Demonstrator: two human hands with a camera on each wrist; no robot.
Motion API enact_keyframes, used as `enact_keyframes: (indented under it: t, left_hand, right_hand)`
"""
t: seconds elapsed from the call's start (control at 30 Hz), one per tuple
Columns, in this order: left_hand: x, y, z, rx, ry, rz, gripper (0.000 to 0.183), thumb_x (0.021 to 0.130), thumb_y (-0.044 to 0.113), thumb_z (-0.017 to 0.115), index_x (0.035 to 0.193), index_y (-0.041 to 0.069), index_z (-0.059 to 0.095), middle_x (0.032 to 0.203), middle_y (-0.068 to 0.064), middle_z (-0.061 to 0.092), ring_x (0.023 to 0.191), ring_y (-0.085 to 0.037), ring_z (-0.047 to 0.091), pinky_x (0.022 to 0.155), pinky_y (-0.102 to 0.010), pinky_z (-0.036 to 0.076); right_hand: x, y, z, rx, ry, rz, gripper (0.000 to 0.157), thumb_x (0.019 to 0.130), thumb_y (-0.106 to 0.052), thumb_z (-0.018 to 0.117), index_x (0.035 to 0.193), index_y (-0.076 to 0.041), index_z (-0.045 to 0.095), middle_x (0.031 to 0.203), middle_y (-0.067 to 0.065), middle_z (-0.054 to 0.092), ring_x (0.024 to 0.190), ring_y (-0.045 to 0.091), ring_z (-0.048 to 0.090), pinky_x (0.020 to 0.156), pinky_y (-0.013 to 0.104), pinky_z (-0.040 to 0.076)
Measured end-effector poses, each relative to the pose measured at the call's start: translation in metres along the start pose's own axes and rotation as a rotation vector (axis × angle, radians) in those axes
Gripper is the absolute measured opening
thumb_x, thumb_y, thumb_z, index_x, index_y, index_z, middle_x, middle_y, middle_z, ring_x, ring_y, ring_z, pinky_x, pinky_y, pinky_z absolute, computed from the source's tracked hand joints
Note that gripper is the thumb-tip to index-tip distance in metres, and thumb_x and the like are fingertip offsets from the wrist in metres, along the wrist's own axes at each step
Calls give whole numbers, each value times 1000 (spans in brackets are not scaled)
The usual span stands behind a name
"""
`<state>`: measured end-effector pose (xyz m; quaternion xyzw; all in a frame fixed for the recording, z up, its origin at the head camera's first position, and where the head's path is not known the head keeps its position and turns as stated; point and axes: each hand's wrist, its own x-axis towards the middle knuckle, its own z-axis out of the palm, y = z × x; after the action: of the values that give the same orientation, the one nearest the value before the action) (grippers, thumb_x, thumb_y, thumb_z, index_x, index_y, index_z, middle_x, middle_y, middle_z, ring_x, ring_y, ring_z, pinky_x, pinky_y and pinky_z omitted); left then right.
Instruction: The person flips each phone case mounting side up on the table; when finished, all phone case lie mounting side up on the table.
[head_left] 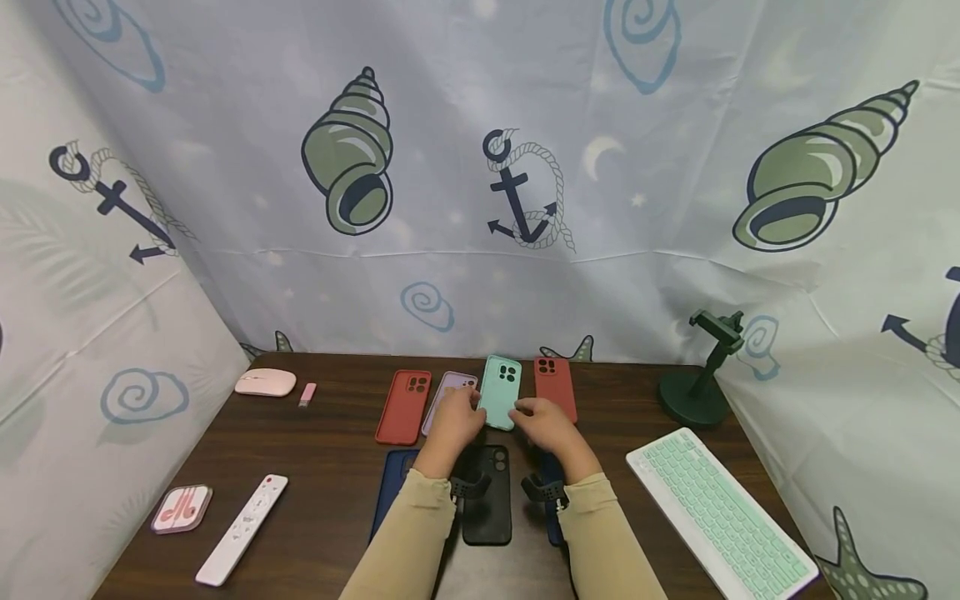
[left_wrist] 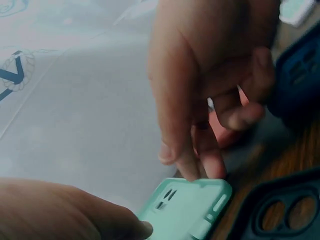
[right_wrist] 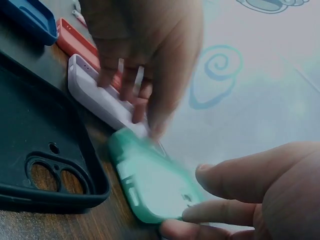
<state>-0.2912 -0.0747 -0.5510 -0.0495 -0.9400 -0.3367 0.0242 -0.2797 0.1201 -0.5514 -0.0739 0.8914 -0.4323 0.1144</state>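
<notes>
A mint-green phone case [head_left: 500, 383] lies between my two hands at the back of the dark wooden table, with its camera holes at the far end. My left hand [head_left: 456, 423] is at its left side, the thumb tip at the edge and the other fingers hanging loosely over a lilac phone case [right_wrist: 95, 92]. From the right, fingertips of my right hand [head_left: 546, 427] touch the mint case's edge, while the thumb seems apart from it. In the right wrist view the mint case [right_wrist: 155, 187] is blurred. A black phone case [head_left: 487, 508] lies in front, below the hands.
Red phone cases [head_left: 402, 408] flank the row on both sides. Blue cases [head_left: 393, 479] lie partly under the forearms. A dark green stand [head_left: 693, 396] and a mint keyboard [head_left: 720, 508] are on the right. At left are a mouse [head_left: 265, 382], a remote [head_left: 242, 530] and an earphone box [head_left: 182, 508].
</notes>
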Motion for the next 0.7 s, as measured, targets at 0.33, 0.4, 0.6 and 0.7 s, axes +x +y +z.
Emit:
enact_keyframes:
  t: [0.33,0.4,0.6,0.7]
  left_hand:
    - [-3,-3,-2,76,2,-3,20,95,26,67,101,10,77,96,-11,69,100,-31,54,91,-51,39]
    - [-2,-4,0,53,15,0,21,95,25,68,105,10,76,100,-13,68,101,-32,54,91,-51,40]
    - [2,0,6,-146,53,102,27,95,19,71,119,9,68,110,-16,61,99,-31,60,85,-46,50]
    - [1,7,10,-249,24,161,33,95,17,71,126,9,64,118,-16,61,104,-33,65,86,-46,54]
  right_hand:
    - [-2,0,-1,-29,-23,-28,49,104,-34,55,143,-4,56,96,17,70,62,17,58,64,34,48]
    - [-3,1,-2,-26,-20,-40,47,104,-34,55,142,-5,57,103,17,70,63,17,59,63,34,48]
    - [-5,2,-11,47,-5,-57,44,104,-33,56,139,-8,58,114,13,70,68,21,63,65,34,50]
    - [-7,5,-19,96,14,-36,44,104,-35,57,139,-10,59,114,13,70,71,25,65,65,35,50]
